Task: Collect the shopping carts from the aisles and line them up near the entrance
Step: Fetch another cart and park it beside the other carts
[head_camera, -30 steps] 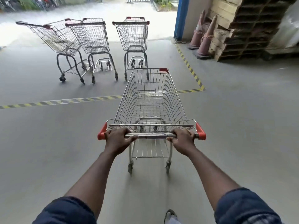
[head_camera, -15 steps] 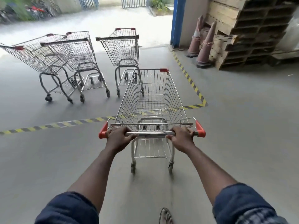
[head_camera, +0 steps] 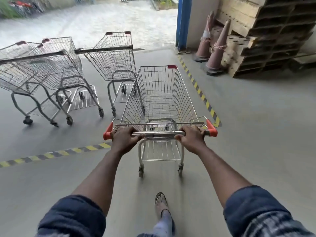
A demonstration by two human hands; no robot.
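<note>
An empty wire shopping cart (head_camera: 160,93) with red handle ends stands straight ahead of me. My left hand (head_camera: 125,137) and my right hand (head_camera: 191,138) both grip its metal handle bar (head_camera: 159,133). Three more empty carts stand side by side to the left, near the open doorway: one close beside my cart's front left (head_camera: 113,59), one in the middle (head_camera: 59,69), one at the far left (head_camera: 12,69). My cart's basket reaches past the yellow-black floor stripe.
A yellow-black hazard stripe (head_camera: 51,154) crosses the grey floor and turns along the right side (head_camera: 200,93). Two traffic cones (head_camera: 216,50) and stacked wooden pallets (head_camera: 266,36) stand at the right. A blue door post (head_camera: 182,23) frames the bright yard outside. My sandalled foot (head_camera: 161,202) steps forward.
I have pushed the cart forward over the floor stripe, and the three parked carts are now much closer on the left. Both hands have stayed on the handle.
</note>
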